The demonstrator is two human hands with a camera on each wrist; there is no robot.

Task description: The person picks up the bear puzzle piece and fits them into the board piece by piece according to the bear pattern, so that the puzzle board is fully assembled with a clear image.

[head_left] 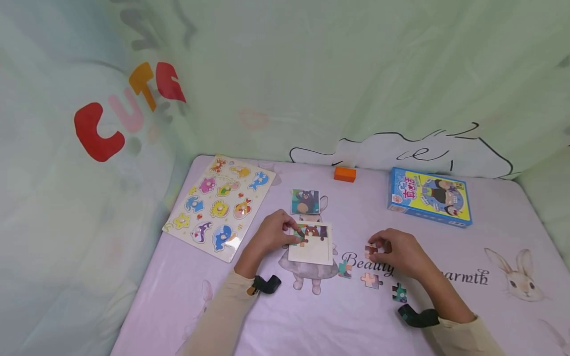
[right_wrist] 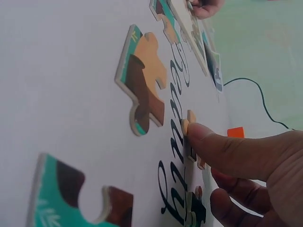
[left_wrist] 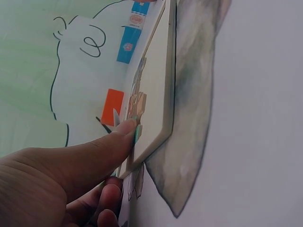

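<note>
My left hand [head_left: 275,232] grips the left edge of a white jigsaw tray [head_left: 309,254]. In the left wrist view its thumb lies over the pieces and its fingers are at the tray's edge. Joined pieces with a brown bear's head [head_left: 312,231] fill the tray's upper part; its lower part is bare. To the right, my right hand [head_left: 396,251] pinches a brown puzzle piece [head_left: 370,251] between thumb and fingers, low over the table. Near it lie a teal piece [head_left: 345,270], a peach-and-brown piece [right_wrist: 144,82] and a teal-and-brown piece [head_left: 400,292].
A bear picture card [head_left: 305,202] lies just beyond the tray. On the left is a knobbed sea-animal board [head_left: 220,207]. An orange block [head_left: 345,174] and a blue-and-yellow box [head_left: 429,197] stand toward the back, before the draped curtain [head_left: 285,89].
</note>
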